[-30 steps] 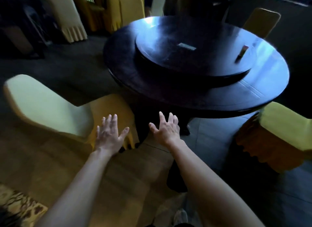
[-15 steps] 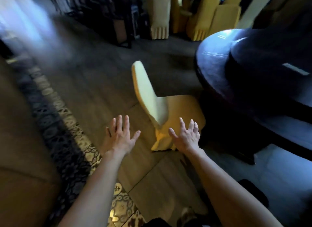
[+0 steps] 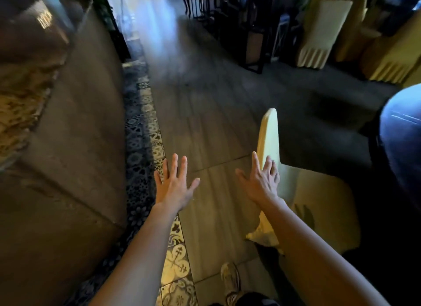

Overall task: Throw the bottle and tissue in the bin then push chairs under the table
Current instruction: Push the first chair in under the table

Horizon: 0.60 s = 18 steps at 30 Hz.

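A chair in a pale yellow cover stands at the right, its back edge-on to me and its seat pointing toward the dark round table at the right edge. My right hand is open with fingers spread, right at the lower part of the chair back; contact is unclear. My left hand is open too, hovering over bare floor to the left of the chair. No bottle, tissue or bin is in view.
A large brown stone pillar base fills the left side, bordered by a strip of patterned tiles. More covered chairs and dark metal furniture stand at the back right. My shoe shows at the bottom.
My view has swung left, so the table slid almost out of frame to the right. The chair now sits at the right, and my right hand has come up to its back.
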Tool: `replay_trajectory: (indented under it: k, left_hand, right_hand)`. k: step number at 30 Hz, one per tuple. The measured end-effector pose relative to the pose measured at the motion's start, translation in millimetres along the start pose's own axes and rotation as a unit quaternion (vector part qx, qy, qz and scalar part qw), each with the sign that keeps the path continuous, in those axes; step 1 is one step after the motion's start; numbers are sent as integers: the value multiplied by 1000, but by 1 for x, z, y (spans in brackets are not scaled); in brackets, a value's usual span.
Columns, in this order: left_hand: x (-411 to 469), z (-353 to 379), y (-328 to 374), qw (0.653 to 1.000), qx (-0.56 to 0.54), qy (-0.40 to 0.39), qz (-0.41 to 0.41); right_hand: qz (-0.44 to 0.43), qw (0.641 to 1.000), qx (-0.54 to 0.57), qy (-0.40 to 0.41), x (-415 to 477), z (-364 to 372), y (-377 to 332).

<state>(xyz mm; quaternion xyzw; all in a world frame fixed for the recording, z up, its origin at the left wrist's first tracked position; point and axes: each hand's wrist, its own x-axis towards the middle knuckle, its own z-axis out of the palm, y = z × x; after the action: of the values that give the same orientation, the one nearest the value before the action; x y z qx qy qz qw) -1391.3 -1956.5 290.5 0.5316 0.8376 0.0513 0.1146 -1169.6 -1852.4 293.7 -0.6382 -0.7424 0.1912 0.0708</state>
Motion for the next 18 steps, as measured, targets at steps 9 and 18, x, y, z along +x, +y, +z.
replay_trajectory:
  k: [9,18]
  left_hand:
    - [98,-8,68,1000,-18,3,-3]
    - [212,13,140,994,-18,-63,83]
  right_hand:
    - [45,998,-3,-47,113,3,17]
    - [98,989,103,31,193,24,17]
